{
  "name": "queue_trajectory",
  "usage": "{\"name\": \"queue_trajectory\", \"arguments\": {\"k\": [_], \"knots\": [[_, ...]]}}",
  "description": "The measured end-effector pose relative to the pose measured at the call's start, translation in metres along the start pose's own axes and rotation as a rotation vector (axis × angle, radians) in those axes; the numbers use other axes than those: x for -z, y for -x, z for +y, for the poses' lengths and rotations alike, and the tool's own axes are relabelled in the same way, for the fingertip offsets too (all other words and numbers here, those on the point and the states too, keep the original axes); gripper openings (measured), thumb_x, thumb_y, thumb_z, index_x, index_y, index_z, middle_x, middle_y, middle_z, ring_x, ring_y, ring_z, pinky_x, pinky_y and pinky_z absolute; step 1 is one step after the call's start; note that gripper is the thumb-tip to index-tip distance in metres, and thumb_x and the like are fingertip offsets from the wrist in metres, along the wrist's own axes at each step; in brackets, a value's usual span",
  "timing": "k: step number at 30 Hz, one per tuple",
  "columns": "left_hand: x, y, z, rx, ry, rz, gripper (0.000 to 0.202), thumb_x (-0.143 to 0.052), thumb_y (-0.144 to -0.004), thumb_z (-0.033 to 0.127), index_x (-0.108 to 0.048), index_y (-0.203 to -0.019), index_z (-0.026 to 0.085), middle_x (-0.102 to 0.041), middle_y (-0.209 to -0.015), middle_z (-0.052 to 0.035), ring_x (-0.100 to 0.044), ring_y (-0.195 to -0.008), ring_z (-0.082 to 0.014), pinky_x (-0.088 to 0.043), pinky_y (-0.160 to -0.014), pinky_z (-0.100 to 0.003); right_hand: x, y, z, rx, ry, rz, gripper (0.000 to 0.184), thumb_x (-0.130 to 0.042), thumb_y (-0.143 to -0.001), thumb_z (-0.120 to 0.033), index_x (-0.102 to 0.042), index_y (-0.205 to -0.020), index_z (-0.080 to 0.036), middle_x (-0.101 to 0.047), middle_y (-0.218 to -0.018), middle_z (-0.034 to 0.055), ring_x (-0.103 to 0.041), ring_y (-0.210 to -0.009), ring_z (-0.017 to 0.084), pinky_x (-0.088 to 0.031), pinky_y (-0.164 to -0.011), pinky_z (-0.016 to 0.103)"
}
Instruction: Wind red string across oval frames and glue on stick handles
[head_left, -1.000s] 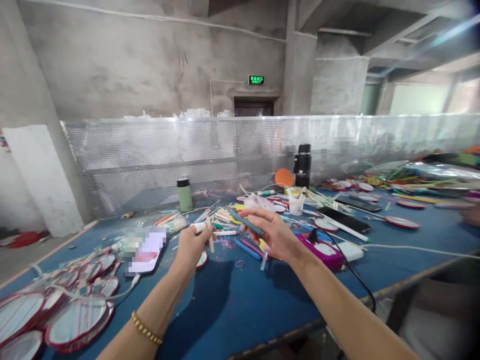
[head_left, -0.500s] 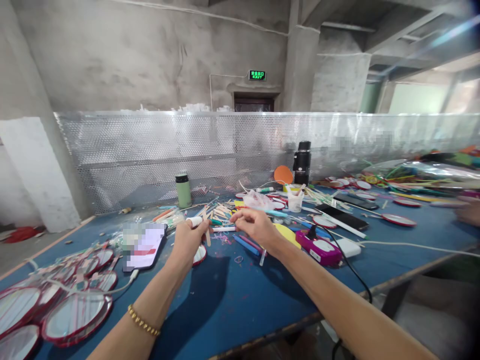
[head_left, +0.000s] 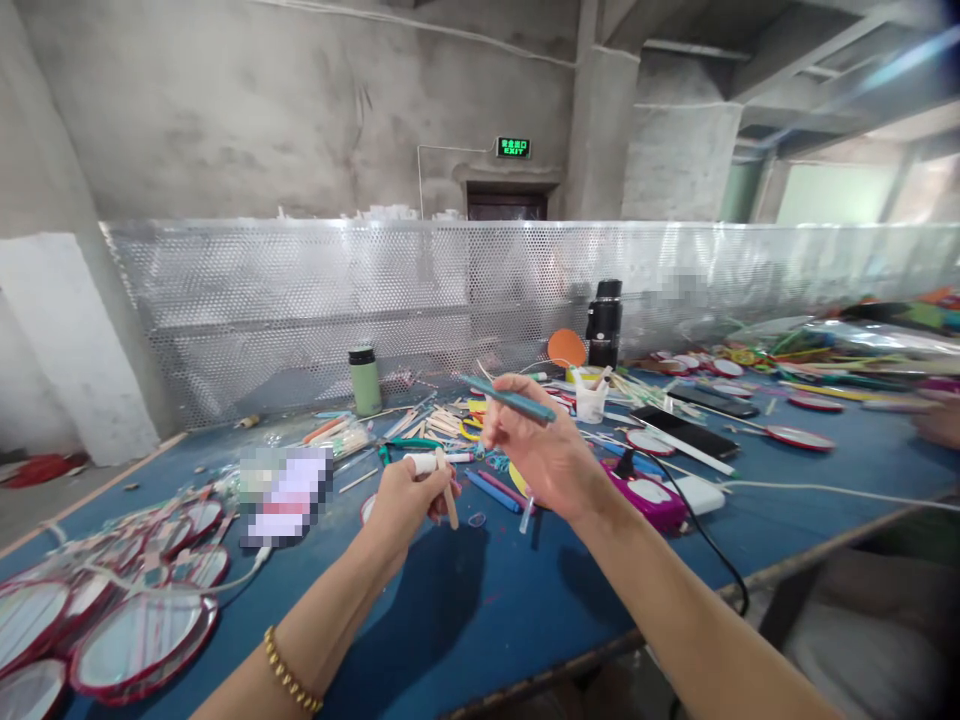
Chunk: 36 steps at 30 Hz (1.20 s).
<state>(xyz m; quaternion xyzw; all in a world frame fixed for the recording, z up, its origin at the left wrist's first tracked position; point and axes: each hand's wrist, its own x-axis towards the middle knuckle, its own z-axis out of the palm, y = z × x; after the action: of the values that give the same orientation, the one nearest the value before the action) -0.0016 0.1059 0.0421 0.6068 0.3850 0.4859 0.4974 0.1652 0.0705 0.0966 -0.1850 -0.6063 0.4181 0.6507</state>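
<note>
My left hand [head_left: 405, 495] is closed on a flat wooden stick [head_left: 450, 508], which points down past the fingertips. A white cylinder [head_left: 422, 463], its kind unclear, sits against the same fingers. My right hand [head_left: 536, 445] is raised over the table, its fingers closed round a teal pen [head_left: 523, 403] that lies slantwise across them. Below, on the blue table [head_left: 540, 620], are blue markers [head_left: 491, 490] and a short clear tube [head_left: 527, 515]. Behind my left hand lie green-handled pliers [head_left: 401, 446] and a pile of wooden sticks [head_left: 442, 420].
Red-rimmed round mirrors [head_left: 139, 640] and a phone [head_left: 289, 500] on a white cable are at left. A green bottle [head_left: 365, 382] and black flask [head_left: 604, 325] stand near the perforated metal screen [head_left: 300, 310]. A purple device [head_left: 645, 497] with a black cord is at right.
My right hand has lifted and turned, and now has the teal pen in it. My left hand has come slightly right and nearer, carrying the wooden stick and the white cylinder along.
</note>
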Motion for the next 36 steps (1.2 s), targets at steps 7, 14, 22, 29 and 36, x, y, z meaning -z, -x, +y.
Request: {"name": "queue_trajectory", "arguments": {"k": [7, 14, 22, 29, 36], "knots": [[-0.006, 0.006, 0.005, 0.035, 0.056, -0.042, 0.022, -0.070, -0.065, 0.035, -0.063, -0.064, 0.014, -0.064, -0.055, -0.0029, -0.053, -0.043, -0.0108, -0.042, -0.043, -0.022, 0.000, 0.020, 0.028, 0.031, 0.140, 0.336, 0.018, -0.062, -0.087, -0.037, -0.061, -0.079, -0.021, -0.033, -0.044, -0.0096, -0.027, -0.039, 0.007, -0.022, -0.040, 0.022], [-0.007, 0.006, 0.001, 0.028, 0.054, -0.031, 0.024, -0.070, -0.065, 0.035, -0.066, -0.072, 0.013, -0.065, -0.057, -0.0028, -0.057, -0.046, -0.0135, -0.044, -0.044, -0.023, -0.002, 0.032, 0.034, -0.034, 0.111, 0.292, 0.027, -0.062, -0.086, -0.042, -0.070, -0.084, -0.017, -0.064, -0.058, 0.0014, -0.052, -0.045, 0.011, -0.040, -0.045, 0.024], [-0.007, 0.001, -0.005, -0.049, 0.088, -0.057, 0.035, -0.076, -0.064, 0.044, -0.068, -0.067, 0.011, -0.065, -0.054, -0.0040, -0.053, -0.045, -0.0114, -0.043, -0.046, -0.022, -0.006, 0.035, 0.037, -0.031, 0.303, 0.296, 0.022, -0.064, -0.083, -0.038, -0.070, -0.083, -0.017, -0.065, -0.059, 0.0002, -0.056, -0.043, 0.011, -0.045, -0.044, 0.022], [-0.009, 0.000, -0.004, -0.119, 0.079, -0.105, 0.041, -0.074, -0.065, 0.051, -0.067, -0.064, 0.011, -0.064, -0.054, -0.0043, -0.051, -0.045, -0.0110, -0.042, -0.046, -0.022, -0.007, 0.041, 0.037, 0.208, 0.619, 0.247, 0.017, -0.057, -0.090, -0.031, -0.068, -0.086, -0.018, -0.065, -0.066, -0.0010, -0.059, -0.047, 0.010, -0.049, -0.048, 0.021], [-0.011, 0.002, -0.003, -0.144, 0.004, -0.117, 0.036, -0.070, -0.068, 0.048, -0.064, -0.060, 0.013, -0.060, -0.051, -0.0019, -0.050, -0.045, -0.0108, -0.041, -0.046, -0.022, -0.007, 0.042, 0.036, 0.350, 0.774, 0.192, 0.014, -0.056, -0.090, -0.023, -0.069, -0.086, -0.019, -0.072, -0.078, 0.0030, -0.067, -0.062, 0.014, -0.052, -0.061, 0.024]]}}
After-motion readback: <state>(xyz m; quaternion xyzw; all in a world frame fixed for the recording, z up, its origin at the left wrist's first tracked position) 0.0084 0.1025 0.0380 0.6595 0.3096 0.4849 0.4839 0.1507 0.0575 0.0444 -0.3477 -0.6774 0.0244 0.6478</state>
